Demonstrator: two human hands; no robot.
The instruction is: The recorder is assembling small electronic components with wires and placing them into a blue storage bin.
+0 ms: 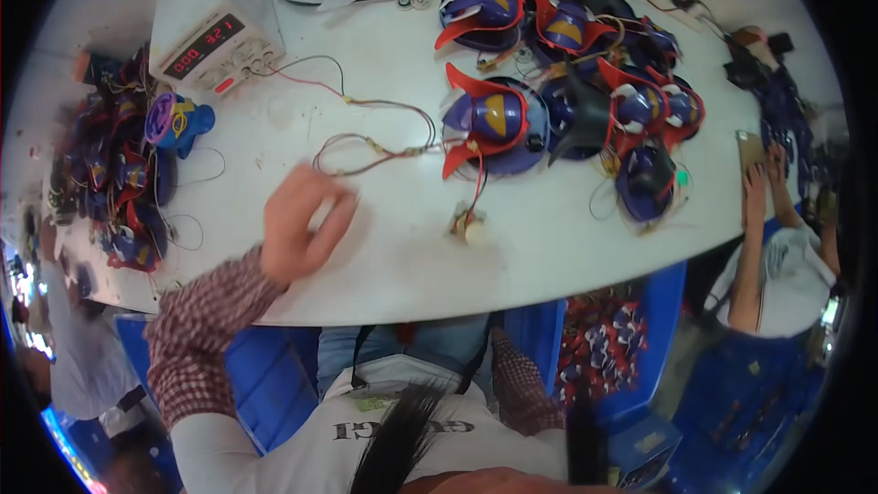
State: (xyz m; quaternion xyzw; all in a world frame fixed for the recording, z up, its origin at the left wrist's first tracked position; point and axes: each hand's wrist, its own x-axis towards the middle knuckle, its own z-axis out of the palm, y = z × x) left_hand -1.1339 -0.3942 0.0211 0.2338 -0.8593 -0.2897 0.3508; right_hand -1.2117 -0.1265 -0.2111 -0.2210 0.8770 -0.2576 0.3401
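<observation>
My left hand (306, 224) hovers over the table's near side. Its fingers are partly curled, thumb apart from the forefinger, and I see nothing between them. Just beyond it lies a loop of red and dark wire leads (370, 148) running from a white bench power supply (215, 27). To the right rests a purple, red and yellow plastic toy shell (494, 119). Wires link it to a small part with a round cream-coloured piece (473, 232). My right hand is out of sight; only its checked sleeve (523, 380) shows, below the table edge.
More toy shells (567, 23) crowd the far right, and another heap (114, 146) fills the left end beside a blue-and-purple round part (178, 123). A blue bin (663, 338) of small red and purple pieces stands below. At right, a co-worker's hands (764, 178) rest on the table.
</observation>
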